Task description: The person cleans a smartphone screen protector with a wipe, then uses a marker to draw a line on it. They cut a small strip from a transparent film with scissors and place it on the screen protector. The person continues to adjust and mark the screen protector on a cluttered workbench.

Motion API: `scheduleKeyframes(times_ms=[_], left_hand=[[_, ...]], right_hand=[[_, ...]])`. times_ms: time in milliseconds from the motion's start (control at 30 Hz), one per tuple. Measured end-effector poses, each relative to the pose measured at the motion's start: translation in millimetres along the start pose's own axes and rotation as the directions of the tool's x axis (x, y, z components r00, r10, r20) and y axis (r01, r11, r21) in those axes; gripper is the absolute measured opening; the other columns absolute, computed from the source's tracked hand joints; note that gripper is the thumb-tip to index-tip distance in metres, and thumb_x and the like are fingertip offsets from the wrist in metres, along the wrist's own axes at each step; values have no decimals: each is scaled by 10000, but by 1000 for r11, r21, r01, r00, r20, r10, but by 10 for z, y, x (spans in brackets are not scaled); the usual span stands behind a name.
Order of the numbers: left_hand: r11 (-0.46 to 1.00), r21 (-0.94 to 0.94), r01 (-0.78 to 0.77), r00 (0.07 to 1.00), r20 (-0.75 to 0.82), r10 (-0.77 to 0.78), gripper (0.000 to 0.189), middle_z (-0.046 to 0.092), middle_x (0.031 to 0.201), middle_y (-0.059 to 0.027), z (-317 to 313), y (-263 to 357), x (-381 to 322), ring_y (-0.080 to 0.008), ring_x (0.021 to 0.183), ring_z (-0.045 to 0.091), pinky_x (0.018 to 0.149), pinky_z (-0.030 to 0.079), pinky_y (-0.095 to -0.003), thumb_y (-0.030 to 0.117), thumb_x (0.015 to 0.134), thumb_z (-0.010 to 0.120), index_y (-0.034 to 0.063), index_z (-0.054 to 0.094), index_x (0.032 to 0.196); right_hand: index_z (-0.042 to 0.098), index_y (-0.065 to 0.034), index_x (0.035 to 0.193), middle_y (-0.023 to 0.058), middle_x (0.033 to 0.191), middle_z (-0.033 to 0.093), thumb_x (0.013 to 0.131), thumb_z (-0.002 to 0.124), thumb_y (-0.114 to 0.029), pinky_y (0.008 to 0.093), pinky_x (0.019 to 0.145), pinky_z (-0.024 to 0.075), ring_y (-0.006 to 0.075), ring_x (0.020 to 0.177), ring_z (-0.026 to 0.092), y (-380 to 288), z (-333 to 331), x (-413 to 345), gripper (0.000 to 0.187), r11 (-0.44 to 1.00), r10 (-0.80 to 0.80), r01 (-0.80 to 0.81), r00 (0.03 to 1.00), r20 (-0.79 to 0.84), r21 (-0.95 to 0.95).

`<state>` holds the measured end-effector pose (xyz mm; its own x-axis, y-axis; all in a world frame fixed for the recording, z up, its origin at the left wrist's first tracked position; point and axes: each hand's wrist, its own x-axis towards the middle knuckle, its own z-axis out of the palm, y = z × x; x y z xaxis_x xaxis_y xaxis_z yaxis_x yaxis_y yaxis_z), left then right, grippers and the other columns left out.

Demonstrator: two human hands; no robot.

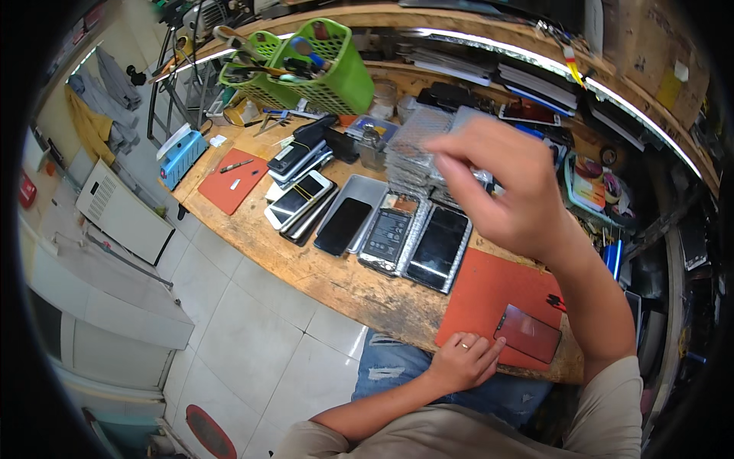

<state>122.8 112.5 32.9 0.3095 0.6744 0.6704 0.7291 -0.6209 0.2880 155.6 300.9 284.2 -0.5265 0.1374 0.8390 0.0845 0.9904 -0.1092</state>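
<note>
My left hand (465, 361) rests at the front edge of an orange-red work mat (479, 292), a ring on one finger. Its fingertip touches the lower left edge of a phone's glass screen panel (527, 335), which lies flat on the mat. Raised well above the bench is my right hand (499, 178), fingers curled, with thumb and index finger near each other; whether something small is between them cannot be told. Left of the mat lie a dark phone in bubble wrap (438, 246) and an opened phone with its battery showing (390, 229). Red-handled pliers or cutters (555, 303) lie at the mat's right edge.
A black phone (344, 225) leans on a grey tray (367, 189). Stacked phones (301, 201), a glass jar (371, 150) and bubble-wrapped packs (416, 143) stand behind. Green baskets (344, 74) hold tools. A second orange mat (229, 172) and a blue box (184, 155) are at the far left.
</note>
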Motion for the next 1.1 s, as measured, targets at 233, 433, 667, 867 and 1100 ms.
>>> scheduleKeyframes(times_ms=[233, 433, 667, 867, 1100], left_hand=[[1000, 1, -4, 1000, -30, 4, 409, 561, 869, -18, -20, -2, 14, -200, 820, 586, 746, 472, -352, 272, 850, 725, 97, 755, 1219], [1000, -23, -7, 1000, 19, 8, 413, 576, 902, -22, -11, 9, -9, -193, 880, 587, 788, 474, -349, 279, 873, 704, 53, 731, 1218], [1000, 14, -26, 1000, -14, 26, 380, 579, 889, -20, -7, -22, 26, -200, 837, 580, 764, 467, -358, 267, 858, 715, 79, 753, 1186], [1000, 8, -17, 999, -31, 18, 363, 563, 853, -19, 29, -22, 18, -207, 788, 585, 736, 456, -368, 261, 838, 729, 115, 766, 1168], [999, 20, -29, 999, -25, 30, 407, 542, 834, -16, 13, -30, 21, -203, 780, 585, 725, 455, -375, 273, 821, 740, 126, 760, 1199]], right_hand=[[659, 3, 1179, 165, 938, 681, 932, 694, -96, 407, 704, 574, 333, 813, 707, 9, 1014, 1189, 269, 933, -140, 118, 989, -41, -340], [780, -47, 928, 174, 930, 749, 806, 725, -66, 460, 784, 625, 337, 936, 766, 307, 1190, 1486, 135, 914, 173, -71, 959, 226, -400], [793, -75, 950, 150, 982, 770, 814, 725, -84, 473, 793, 616, 318, 963, 768, 196, 1099, 1545, 153, 911, 216, -65, 917, 334, -408], [746, -28, 917, 166, 983, 763, 902, 689, -146, 420, 716, 606, 284, 849, 765, -15, 866, 1532, 131, 972, -109, 39, 949, -296, -232], [519, -29, 1218, 95, 937, 637, 1125, 468, -244, 328, 558, 546, 201, 654, 631, -837, -273, -15, 240, 486, 674, -247, 717, -179, 839]])
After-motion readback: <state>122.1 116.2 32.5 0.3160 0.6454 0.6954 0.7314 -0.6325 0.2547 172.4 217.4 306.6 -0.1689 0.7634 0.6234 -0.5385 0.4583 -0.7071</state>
